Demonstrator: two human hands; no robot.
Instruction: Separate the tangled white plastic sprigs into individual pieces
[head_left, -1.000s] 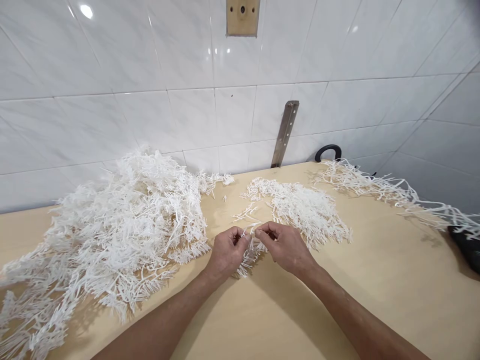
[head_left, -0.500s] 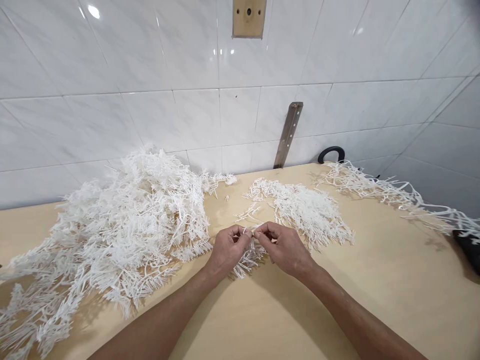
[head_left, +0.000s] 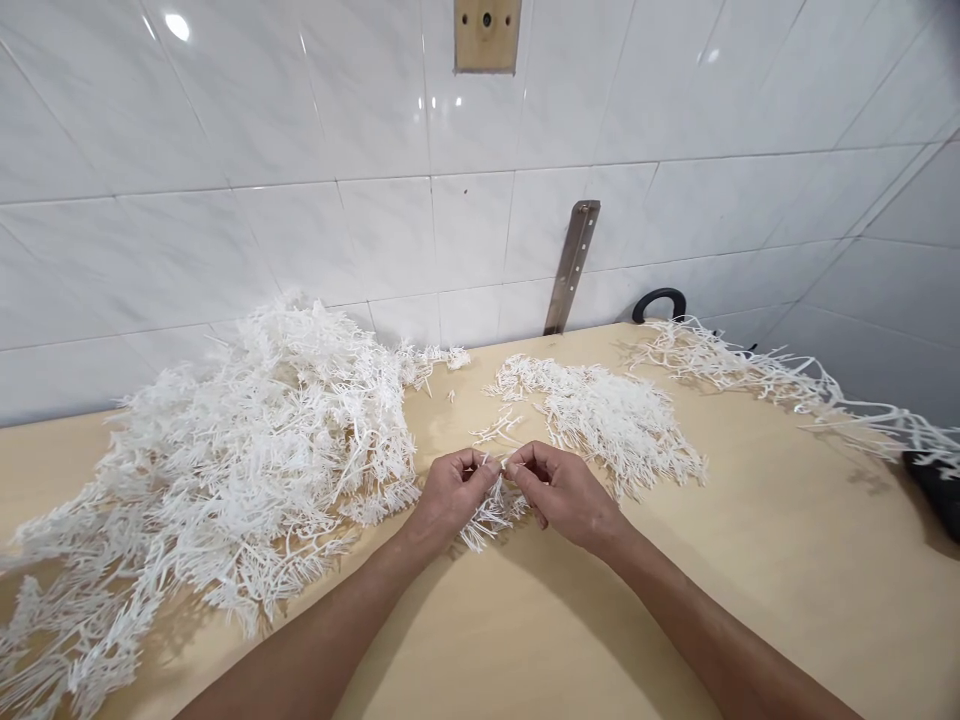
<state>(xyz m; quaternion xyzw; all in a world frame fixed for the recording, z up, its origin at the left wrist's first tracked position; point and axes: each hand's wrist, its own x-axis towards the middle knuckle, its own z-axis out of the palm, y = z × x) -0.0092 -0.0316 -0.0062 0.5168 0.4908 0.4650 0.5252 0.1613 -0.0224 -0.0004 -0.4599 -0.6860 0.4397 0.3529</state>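
Observation:
At the middle of the table, my left hand and my right hand meet with fingertips close together. Both pinch a white branching plastic sprig, whose fine tips hang below my left fingers. The exact grip point is partly hidden by my thumbs. Just beyond my hands lie a few loose white twigs. A flat pile of white sprigs spreads behind my right hand. To the left rises a much larger heap of the same white sprigs.
Thin white stems run along the table's right rear edge, over a black object. A black curved handle stands at the back. A metal bracket is fixed to the tiled wall behind the wooden table.
The view has shifted slightly. Both hands keep their pinch at nearly the same spot, with small finger movements. The piles lie unchanged.

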